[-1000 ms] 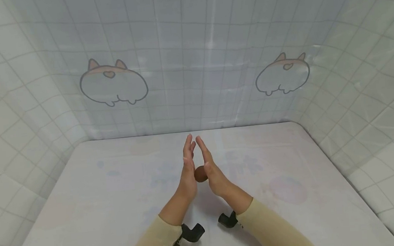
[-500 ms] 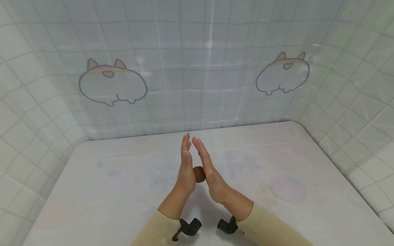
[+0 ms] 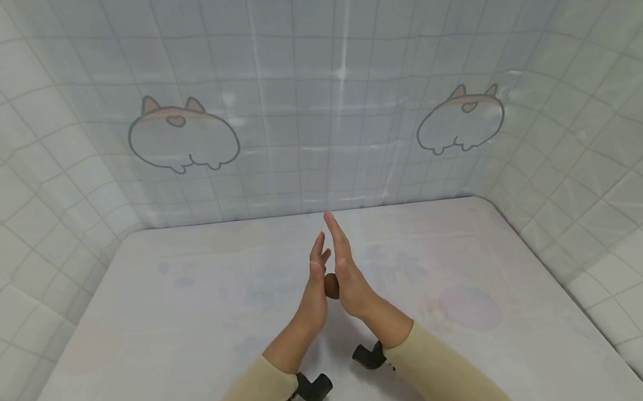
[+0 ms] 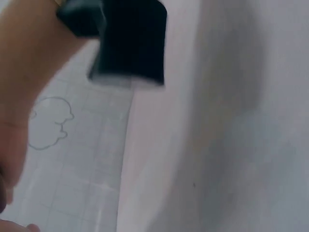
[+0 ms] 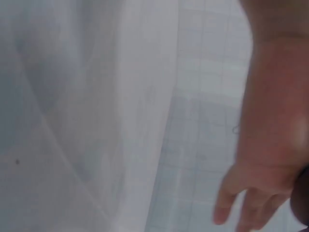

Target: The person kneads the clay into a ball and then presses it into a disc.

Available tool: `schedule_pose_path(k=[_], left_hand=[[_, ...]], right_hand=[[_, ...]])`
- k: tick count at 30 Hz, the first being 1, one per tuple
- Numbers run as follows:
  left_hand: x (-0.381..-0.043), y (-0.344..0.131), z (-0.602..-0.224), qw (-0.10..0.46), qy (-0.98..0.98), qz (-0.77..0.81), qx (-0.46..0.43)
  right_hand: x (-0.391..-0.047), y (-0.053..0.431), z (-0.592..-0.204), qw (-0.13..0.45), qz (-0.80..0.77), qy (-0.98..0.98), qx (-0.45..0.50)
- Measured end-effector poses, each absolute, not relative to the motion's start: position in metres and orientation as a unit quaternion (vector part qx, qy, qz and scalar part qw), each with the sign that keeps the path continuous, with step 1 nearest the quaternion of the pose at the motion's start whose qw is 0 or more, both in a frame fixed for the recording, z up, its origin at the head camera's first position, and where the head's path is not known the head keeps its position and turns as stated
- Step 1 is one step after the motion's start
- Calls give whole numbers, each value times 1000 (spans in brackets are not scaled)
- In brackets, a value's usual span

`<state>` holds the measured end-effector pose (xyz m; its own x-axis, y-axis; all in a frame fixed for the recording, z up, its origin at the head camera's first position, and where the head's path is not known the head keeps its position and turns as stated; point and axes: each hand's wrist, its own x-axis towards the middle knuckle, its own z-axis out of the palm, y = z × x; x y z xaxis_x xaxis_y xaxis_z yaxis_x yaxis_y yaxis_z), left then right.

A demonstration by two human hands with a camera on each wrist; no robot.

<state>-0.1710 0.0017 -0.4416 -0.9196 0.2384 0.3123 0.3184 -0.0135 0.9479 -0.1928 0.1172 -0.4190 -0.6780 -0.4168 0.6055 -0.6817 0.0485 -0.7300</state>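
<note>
Left hand (image 3: 314,295), fingers nearly straight, met a brown ball (image 3: 332,286) over the surface (image 3: 153,320), midway between its left and right edges, and there was the flat right hand (image 3: 350,280) closing the sandwich! Light and probably dough-soft, it looked easily dented, best held at its sides by even palms.

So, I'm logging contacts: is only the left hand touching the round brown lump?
No, the lump is sandwiched between left hand and right hand.

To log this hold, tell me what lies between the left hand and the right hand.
In the head view, a brown ball sits between the left hand and right hand, touching both.
</note>
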Motion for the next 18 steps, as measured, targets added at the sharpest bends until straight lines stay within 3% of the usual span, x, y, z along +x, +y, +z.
schedule_pose_path(k=[9, 18], left_hand=[[-165, 7, -433, 92, -664, -709, -220], [-173, 2, -430, 116, -697, -686, -173]], right_hand=[[-194, 116, -429, 70, 592, -700, 393], [-183, 113, -432, 71, 603, -680, 411]])
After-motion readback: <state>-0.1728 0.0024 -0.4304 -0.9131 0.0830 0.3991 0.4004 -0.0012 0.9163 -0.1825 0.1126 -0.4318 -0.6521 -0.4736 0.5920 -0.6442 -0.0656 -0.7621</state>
